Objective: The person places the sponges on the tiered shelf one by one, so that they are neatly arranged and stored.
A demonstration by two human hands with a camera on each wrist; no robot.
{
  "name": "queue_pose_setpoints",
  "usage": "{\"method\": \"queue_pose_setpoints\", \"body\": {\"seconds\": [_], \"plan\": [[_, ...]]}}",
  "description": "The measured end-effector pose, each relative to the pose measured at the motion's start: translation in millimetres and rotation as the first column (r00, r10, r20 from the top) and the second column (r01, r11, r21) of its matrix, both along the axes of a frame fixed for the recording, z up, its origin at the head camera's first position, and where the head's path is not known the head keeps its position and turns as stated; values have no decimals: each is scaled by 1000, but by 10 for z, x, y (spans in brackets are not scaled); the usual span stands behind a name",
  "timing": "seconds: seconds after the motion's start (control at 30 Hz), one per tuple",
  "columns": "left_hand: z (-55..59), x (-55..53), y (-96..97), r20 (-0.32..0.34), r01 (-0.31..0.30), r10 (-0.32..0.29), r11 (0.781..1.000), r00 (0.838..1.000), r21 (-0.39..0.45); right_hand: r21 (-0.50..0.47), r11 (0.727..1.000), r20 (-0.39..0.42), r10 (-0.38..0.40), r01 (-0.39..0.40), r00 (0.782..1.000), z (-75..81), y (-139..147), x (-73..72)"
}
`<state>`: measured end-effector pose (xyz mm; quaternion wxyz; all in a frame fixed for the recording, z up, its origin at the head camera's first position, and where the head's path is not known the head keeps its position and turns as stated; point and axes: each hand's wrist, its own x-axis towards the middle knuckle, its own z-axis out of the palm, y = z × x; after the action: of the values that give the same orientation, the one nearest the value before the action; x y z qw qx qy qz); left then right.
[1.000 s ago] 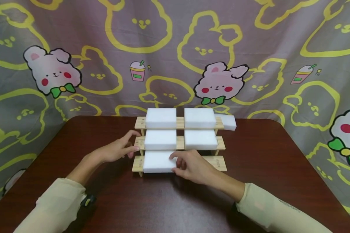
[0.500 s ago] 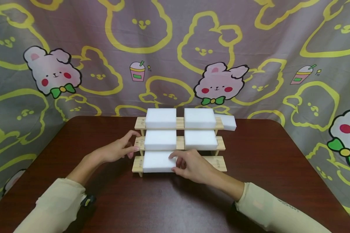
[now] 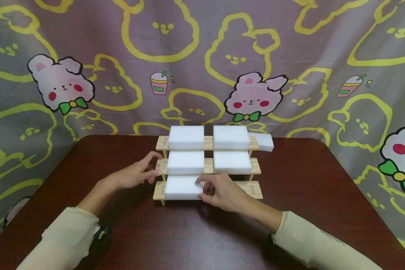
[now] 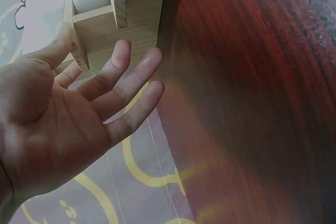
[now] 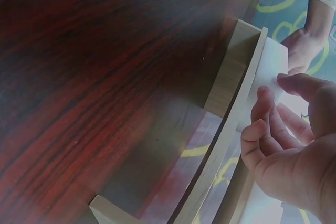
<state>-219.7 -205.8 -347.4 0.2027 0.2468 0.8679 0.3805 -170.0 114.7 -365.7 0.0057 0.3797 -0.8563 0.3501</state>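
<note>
A three-step wooden display rack [image 3: 249,189] stands on the table, with white foam blocks on its steps. My left hand [image 3: 135,174] holds the left end of the middle step between thumb and forefinger. In the left wrist view its other fingers [image 4: 134,82] extend loosely beside the rack's wooden side. At the lowest step, my right hand [image 3: 224,193] pinches the right end of a white foam block [image 3: 182,188], forefinger over its top and thumb at its front corner. The right wrist view shows the remaining fingers [image 5: 257,137] curled near the step's front edge.
Two foam blocks sit on the top step, left [image 3: 186,137] and right [image 3: 231,137], and two on the middle one. Another foam block [image 3: 265,142] lies behind the rack at right. A cartoon-print curtain [image 3: 195,67] hangs behind the dark red-brown table [image 3: 128,232].
The foam block on the lowest step has shifted very slightly left, with my right hand moving along with it. My left hand stays in place on the rack.
</note>
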Motion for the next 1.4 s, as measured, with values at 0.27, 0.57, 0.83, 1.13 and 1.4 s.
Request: {"method": "queue_pose_setpoints", "body": {"seconds": [0.27, 0.57, 0.83, 1.13, 1.4], "plan": [[11, 7, 8, 2, 0, 0, 1000, 1000, -4, 11, 1000, 9, 10, -10, 1000, 4, 20, -6], [9, 5, 9, -3, 6, -6, 1000, 1000, -1, 7, 1000, 13, 16, -16, 1000, 8, 22, -7], [16, 8, 10, 1, 2, -2, 1000, 1000, -6, 0, 1000, 21, 18, -18, 1000, 6, 24, -7], [4, -1, 5, -2, 5, -5, 1000, 1000, -6, -18, 999, 23, 42, -42, 999, 13, 62, -14], [-6, -2, -7, -2, 8, -8, 1000, 1000, -5, -55, 997, 53, 53, -50, 997, 120, 164, 20]]}}
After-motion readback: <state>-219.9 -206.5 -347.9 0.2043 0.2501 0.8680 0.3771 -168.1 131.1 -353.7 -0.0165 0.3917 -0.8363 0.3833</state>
